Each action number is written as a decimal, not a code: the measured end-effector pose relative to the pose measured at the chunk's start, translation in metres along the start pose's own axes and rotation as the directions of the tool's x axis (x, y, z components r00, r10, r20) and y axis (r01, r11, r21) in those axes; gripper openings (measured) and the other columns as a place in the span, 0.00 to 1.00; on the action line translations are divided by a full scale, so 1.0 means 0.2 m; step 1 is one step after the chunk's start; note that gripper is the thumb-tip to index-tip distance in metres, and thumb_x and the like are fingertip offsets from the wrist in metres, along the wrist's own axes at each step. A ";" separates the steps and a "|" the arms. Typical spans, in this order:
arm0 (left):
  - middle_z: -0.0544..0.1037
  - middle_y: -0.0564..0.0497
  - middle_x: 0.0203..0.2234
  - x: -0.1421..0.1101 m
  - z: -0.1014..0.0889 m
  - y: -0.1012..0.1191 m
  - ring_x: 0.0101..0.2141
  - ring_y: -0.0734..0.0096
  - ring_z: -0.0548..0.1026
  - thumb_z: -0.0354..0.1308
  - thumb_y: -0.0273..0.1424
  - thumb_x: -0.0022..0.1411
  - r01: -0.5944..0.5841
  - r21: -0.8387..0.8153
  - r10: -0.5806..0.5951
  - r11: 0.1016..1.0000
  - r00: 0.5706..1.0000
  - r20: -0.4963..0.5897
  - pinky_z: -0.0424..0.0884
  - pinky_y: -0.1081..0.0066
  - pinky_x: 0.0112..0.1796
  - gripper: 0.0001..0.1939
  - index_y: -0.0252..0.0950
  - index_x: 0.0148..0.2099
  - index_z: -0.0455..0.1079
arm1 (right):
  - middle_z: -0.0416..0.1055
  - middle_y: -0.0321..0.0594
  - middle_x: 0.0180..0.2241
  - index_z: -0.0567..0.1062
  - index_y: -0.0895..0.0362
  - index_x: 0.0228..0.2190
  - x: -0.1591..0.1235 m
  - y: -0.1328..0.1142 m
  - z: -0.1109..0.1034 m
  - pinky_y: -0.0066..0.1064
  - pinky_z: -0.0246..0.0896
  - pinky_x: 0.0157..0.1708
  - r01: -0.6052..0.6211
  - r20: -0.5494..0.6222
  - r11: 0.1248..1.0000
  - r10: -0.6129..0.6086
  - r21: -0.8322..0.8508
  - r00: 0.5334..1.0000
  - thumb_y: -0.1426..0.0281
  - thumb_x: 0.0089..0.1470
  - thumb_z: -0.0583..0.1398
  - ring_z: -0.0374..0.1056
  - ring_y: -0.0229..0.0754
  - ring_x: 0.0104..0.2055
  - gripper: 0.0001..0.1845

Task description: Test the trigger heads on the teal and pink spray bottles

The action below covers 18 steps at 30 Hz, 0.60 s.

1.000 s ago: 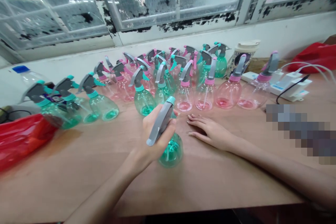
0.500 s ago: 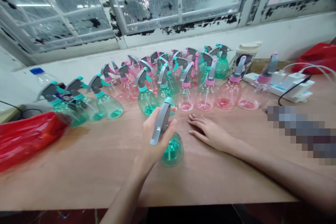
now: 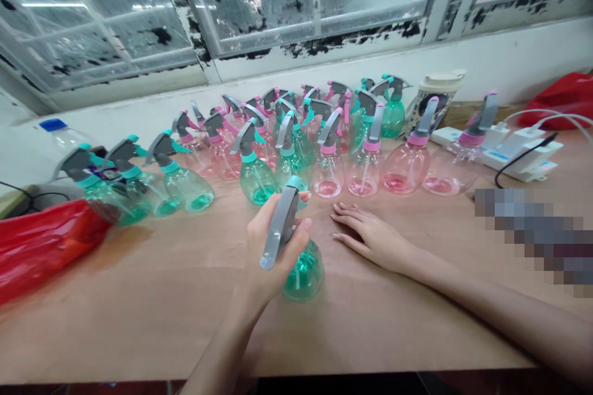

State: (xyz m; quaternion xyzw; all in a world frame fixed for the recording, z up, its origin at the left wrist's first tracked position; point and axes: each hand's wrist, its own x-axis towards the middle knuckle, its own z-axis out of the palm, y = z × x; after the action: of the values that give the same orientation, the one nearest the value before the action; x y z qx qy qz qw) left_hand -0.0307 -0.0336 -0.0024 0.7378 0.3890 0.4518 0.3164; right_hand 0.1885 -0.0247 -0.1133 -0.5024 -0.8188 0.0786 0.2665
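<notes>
My left hand [image 3: 269,241] is wrapped round the neck and trigger of a green spray bottle [image 3: 303,274]. Its grey spray head tilts toward me, with the teal nozzle facing away. Part of the trigger is hidden behind the fingers. To the right of that bottle, my right hand [image 3: 370,234] lies palm down on the table, fingers stretched out and holding nothing. Just beyond the hands stand more spray bottles, among them a green one [image 3: 258,182] and a pink one [image 3: 328,176].
Several green and pink spray bottles crowd the table [image 3: 176,308] toward the window wall. A red plastic bag [image 3: 41,247] lies at left. On the right are a patterned cup [image 3: 430,102], a white power strip [image 3: 523,157] with cables, and another red bag [image 3: 563,99].
The view has shifted slightly. My left hand and the green spray bottle appear a little lower, still gripped. My right hand stays resting on the table.
</notes>
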 end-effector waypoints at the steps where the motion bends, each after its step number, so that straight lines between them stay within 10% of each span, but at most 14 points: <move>1: 0.76 0.49 0.44 0.00 0.00 0.00 0.33 0.71 0.76 0.56 0.32 0.61 -0.003 -0.001 0.003 1.000 1.000 0.004 0.73 0.69 0.36 0.13 0.39 0.49 0.68 | 0.65 0.50 0.60 0.69 0.58 0.56 0.00 0.00 0.00 0.51 0.54 0.62 -0.002 -0.001 1.000 0.002 0.000 1.000 0.59 0.63 0.54 0.57 0.52 0.64 0.25; 18: 0.71 0.55 0.29 0.02 -0.01 -0.01 0.26 0.76 0.72 0.53 0.29 0.62 -0.119 0.084 0.117 0.989 0.993 0.033 0.69 0.74 0.29 0.03 0.38 0.39 0.66 | 0.65 0.50 0.60 0.69 0.62 0.56 0.00 0.00 0.00 0.49 0.52 0.62 0.000 0.028 0.999 0.001 -0.040 1.000 0.59 0.64 0.52 0.56 0.51 0.64 0.26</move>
State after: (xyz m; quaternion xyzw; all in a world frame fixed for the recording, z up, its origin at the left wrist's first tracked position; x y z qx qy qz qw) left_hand -0.0317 -0.0285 -0.0023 0.7788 0.3593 0.4421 0.2627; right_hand 0.1886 -0.0243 -0.1124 -0.5067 -0.8237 0.0695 0.2449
